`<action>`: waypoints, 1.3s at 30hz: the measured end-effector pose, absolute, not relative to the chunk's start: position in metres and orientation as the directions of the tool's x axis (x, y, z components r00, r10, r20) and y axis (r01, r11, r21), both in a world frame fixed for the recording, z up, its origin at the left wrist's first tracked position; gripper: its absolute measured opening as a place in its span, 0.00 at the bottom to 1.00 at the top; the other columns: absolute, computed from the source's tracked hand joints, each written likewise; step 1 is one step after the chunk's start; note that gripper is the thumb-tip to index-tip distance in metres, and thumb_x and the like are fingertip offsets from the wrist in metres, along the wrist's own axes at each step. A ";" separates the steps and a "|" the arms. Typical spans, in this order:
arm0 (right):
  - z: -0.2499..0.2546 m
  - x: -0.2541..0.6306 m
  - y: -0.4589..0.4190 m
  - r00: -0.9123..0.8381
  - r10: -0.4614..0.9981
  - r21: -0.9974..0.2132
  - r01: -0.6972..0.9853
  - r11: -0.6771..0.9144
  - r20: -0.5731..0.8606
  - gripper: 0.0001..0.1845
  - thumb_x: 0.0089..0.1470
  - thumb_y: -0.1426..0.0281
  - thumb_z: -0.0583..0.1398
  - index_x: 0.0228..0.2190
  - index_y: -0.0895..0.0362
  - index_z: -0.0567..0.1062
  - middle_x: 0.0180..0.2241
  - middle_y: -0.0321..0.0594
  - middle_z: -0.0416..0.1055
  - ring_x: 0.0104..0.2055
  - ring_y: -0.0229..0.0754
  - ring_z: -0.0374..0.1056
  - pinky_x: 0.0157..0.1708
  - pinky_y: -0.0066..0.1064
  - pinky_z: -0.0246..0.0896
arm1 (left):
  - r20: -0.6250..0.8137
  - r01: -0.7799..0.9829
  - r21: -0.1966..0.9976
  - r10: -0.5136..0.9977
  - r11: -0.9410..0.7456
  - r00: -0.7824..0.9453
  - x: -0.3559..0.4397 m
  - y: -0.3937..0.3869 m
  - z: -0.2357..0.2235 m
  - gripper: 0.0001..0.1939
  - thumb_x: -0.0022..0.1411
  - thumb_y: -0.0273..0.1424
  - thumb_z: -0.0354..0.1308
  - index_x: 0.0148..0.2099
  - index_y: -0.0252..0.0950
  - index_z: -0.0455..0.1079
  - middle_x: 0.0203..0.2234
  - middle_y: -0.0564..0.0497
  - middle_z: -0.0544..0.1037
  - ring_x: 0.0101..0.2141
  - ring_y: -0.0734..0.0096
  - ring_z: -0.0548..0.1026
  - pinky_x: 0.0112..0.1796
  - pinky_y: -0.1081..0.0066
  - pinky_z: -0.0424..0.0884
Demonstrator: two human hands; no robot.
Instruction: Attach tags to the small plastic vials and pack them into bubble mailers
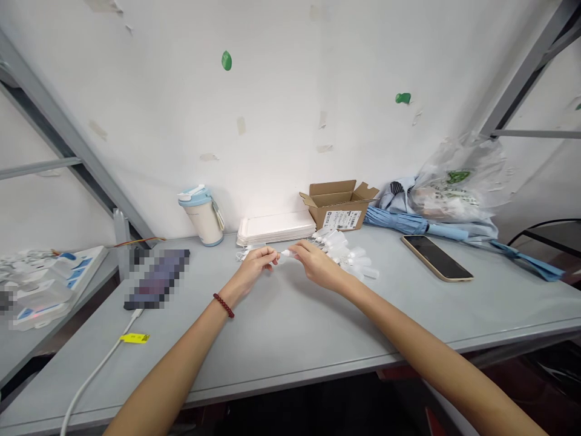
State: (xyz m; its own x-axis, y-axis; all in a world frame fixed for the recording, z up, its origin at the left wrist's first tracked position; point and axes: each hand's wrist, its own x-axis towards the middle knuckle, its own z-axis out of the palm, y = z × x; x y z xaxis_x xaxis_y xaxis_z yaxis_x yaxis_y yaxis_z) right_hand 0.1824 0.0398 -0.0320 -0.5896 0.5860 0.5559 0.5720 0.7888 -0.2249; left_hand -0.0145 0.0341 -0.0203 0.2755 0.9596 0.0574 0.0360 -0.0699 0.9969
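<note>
Over the middle of the desk my two hands meet at a small white plastic piece (285,253). My right hand (311,260) has its fingers closed on it from the right. At its other end are the pinched fingertips of my left hand (256,266); whether they hold a separate small part is too small to tell. A pile of small translucent white plastic bottles (347,251) lies just behind and to the right of my right hand, which partly hides it. Some small white pieces (244,253) lie behind my left hand.
Behind the hands are a stack of flat white trays (275,227) and an open cardboard box (340,212). A lidded cup (204,218) and a blurred-out device (158,278) with a cable are left. A phone (436,257), a blue folded umbrella (399,219) and a plastic bag (463,175) are right.
</note>
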 end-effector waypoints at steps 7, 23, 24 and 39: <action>-0.048 0.178 0.040 -0.573 0.603 -0.269 0.563 0.782 0.555 0.17 0.55 0.83 0.50 0.45 0.60 0.66 0.38 0.46 0.64 0.38 0.41 0.62 0.38 0.32 0.61 | 0.091 0.148 0.980 0.961 -0.134 0.262 -0.012 0.031 -0.023 0.10 0.51 0.35 0.55 0.23 0.35 0.66 0.24 0.51 0.67 0.28 0.71 0.64 0.31 0.70 0.60; -0.054 0.172 0.031 -0.563 0.603 -0.248 0.581 0.775 0.566 0.16 0.53 0.85 0.50 0.42 0.61 0.66 0.37 0.46 0.64 0.38 0.41 0.61 0.37 0.31 0.60 | 0.089 0.236 0.957 0.942 -0.171 0.324 -0.008 0.028 -0.028 0.11 0.53 0.37 0.53 0.24 0.36 0.65 0.22 0.52 0.68 0.26 0.71 0.65 0.31 0.69 0.61; -0.055 0.171 0.031 -0.562 0.602 -0.245 0.583 0.775 0.567 0.16 0.53 0.85 0.49 0.42 0.61 0.66 0.37 0.46 0.64 0.38 0.41 0.61 0.37 0.31 0.61 | 0.091 0.238 0.955 0.939 -0.177 0.331 -0.008 0.029 -0.029 0.11 0.54 0.37 0.53 0.25 0.36 0.65 0.22 0.52 0.68 0.25 0.71 0.65 0.31 0.70 0.61; -0.045 0.174 0.043 -0.523 0.571 -0.295 0.519 0.803 0.633 0.14 0.56 0.81 0.50 0.44 0.61 0.65 0.41 0.50 0.65 0.42 0.44 0.64 0.40 0.36 0.64 | 0.128 0.296 0.928 0.942 -0.224 0.311 -0.027 0.040 -0.021 0.13 0.51 0.39 0.61 0.35 0.35 0.71 0.30 0.50 0.74 0.31 0.70 0.69 0.33 0.71 0.62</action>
